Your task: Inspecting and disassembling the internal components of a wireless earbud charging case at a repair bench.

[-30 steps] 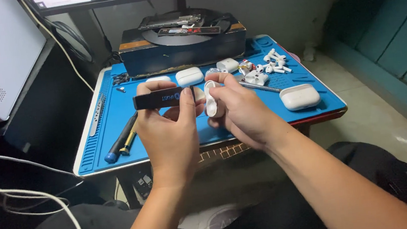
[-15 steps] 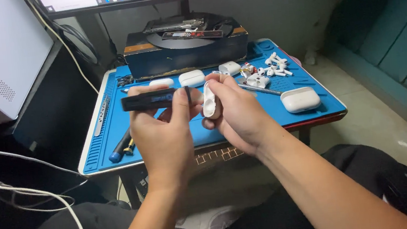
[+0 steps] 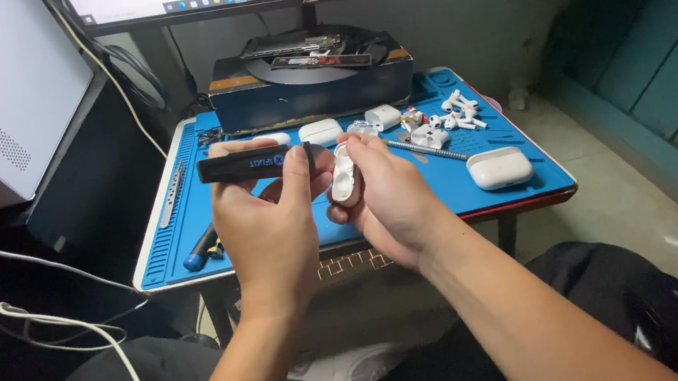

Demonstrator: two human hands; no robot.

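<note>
Fingers of the left hand (image 3: pixel 263 223) clamp a black bar-shaped tool (image 3: pixel 250 165), held level above the blue mat (image 3: pixel 455 188). The right hand (image 3: pixel 385 198) has its fingers curled tight around a white earbud case shell (image 3: pixel 343 174), just beside the tool's tip, over the mat's near edge.

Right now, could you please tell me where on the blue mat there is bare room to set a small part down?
The blue mat is bare between the right hand and the closed white case, and along the front edge there. Left, a strip lies open above the screwdriver. The back, around the loose earbuds and small white cases, is crowded.
</note>
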